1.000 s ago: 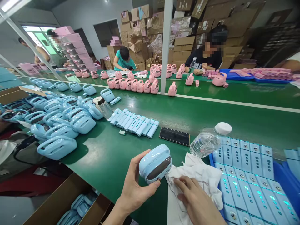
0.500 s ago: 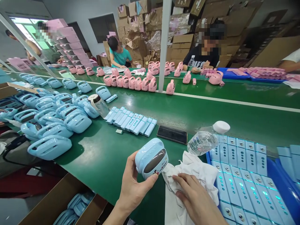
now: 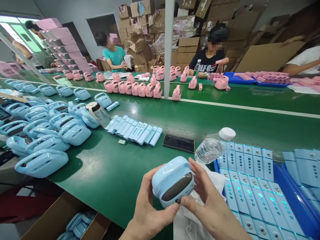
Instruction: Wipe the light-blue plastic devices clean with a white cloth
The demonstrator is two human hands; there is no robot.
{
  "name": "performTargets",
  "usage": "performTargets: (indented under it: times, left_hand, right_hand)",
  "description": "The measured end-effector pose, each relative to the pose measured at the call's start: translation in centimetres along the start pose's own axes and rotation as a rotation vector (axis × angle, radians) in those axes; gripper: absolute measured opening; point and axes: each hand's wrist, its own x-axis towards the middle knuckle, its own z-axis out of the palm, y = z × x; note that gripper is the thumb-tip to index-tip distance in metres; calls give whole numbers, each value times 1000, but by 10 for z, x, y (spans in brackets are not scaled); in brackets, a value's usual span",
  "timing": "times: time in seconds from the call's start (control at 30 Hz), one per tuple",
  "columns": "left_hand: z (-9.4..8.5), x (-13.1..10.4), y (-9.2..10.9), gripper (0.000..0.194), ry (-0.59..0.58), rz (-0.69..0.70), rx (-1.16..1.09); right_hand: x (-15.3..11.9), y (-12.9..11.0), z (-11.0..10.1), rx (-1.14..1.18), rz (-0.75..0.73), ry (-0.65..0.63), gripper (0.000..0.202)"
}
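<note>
head view: left hand (image 3: 147, 213) and right hand (image 3: 212, 210) pinch blue gadget (image 3: 172, 181) from both sides over white cloth (image 3: 185, 223), dark face up for inspection.

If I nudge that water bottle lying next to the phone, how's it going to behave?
The water bottle lies on its side on the green belt, so it would probably roll. It looks thin, clear and nearly empty, so likely light and easily dented. The blue tray beside it may stop it.

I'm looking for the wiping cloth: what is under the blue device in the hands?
Under the blue device, held by the left hand and right hand, lies a white cloth on the green table. The hands cover most of it.
</note>
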Motion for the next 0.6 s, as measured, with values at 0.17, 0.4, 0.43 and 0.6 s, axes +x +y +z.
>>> performTargets:
  times: [0.17,0.4,0.43,0.6]
  left_hand:
    - [19,-8,12,73,-57,4,-130]
    - [41,-25,21,72,146,202,65]
    - [43,-26,22,72,165,198,77]
    - [45,-23,23,64,182,139,22]
  right_hand:
    - [-11,-5,6,323,2,48,93]
    - [-32,-10,9,472,28,212,88]
    - [-33,-11,10,487,17,206,87]
    - [-29,-10,14,381,-59,177,82]
